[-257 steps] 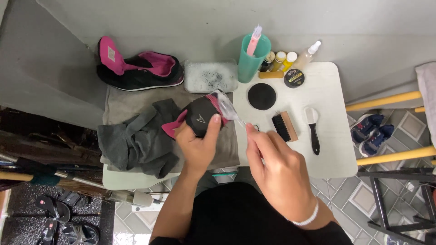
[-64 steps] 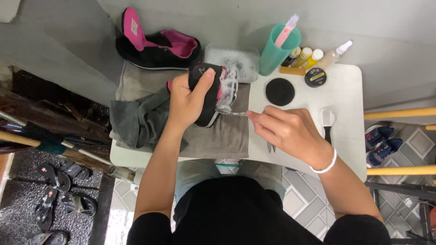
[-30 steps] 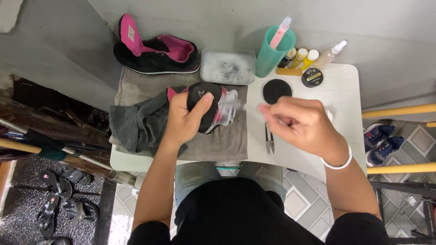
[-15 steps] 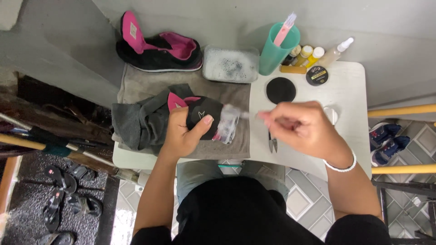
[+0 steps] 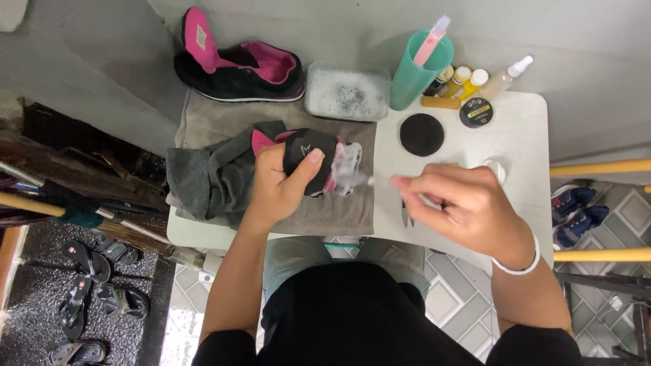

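Round black tin (image 5: pixel 476 112) behind right hand (image 5: pixel 464 207).

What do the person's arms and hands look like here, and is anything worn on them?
Both arms are bare to the upper arm, where short black sleeves begin. The left hand wears no glove, ring or band. The right hand is also ungloved, with a thin white bracelet round its wrist. No watch shows.

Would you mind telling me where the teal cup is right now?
In the head view, the teal cup stands at the table's far edge, right of centre, between the clear soapy container on its left and small yellow-capped bottles on its right.
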